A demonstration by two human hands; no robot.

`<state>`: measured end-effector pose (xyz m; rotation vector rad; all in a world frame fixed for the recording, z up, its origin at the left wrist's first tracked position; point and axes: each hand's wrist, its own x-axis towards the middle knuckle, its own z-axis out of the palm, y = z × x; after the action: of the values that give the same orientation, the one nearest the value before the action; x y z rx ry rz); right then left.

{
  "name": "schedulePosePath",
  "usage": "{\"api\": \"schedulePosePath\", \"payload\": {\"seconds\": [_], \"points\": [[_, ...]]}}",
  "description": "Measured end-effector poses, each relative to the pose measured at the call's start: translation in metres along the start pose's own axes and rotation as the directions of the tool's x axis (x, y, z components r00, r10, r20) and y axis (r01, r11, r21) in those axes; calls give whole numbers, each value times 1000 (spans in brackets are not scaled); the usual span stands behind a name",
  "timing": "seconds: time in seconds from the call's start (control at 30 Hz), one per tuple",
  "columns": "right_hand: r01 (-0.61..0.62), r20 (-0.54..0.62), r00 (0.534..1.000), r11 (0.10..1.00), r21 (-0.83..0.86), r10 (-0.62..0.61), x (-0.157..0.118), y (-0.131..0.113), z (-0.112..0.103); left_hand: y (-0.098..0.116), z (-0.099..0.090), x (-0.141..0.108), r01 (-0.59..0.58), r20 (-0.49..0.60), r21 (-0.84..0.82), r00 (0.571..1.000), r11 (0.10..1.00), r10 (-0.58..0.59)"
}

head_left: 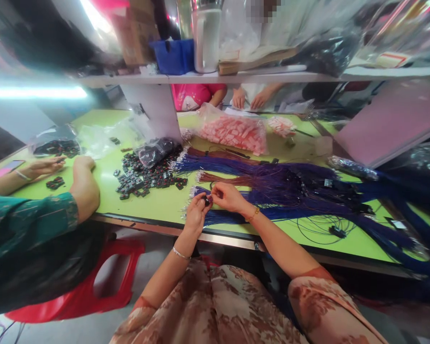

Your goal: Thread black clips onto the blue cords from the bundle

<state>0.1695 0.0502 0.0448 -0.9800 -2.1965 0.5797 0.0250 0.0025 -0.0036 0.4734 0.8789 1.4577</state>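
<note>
My left hand [195, 213] is closed on a small black plastic connector [207, 201], held over the front of the table. My right hand [231, 197] meets it from the right, thumb and forefinger pinched together at the connector's edge. Whatever sits between those right fingertips is too small to make out. Beneath and behind both hands lie bundles of blue wires [232, 168] with silvery terminals at their left ends. A bundle of brown wires [229, 178] runs between them. To the left spreads a heap of loose black connectors [139, 177].
A plastic bag of pink parts [232, 129] lies behind the wires. At left, a co-worker's arm [86, 186] rests on the green table [111, 210]. Overhead runs a shelf [272, 79] bearing a blue bin [174, 56]. A red stool [118, 272] stands below left.
</note>
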Motion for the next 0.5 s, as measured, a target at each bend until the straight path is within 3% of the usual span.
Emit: {"api": "schedulePosePath", "payload": {"seconds": [0.17, 0.5], "points": [[49, 9, 999, 996, -80, -48, -4, -5, 1, 2, 1, 0, 14, -37, -16, 999, 1000, -15], [109, 60, 993, 966, -236, -98, -5, -2, 4, 2, 0, 0, 15, -12, -11, 1000, 1000, -15]]}}
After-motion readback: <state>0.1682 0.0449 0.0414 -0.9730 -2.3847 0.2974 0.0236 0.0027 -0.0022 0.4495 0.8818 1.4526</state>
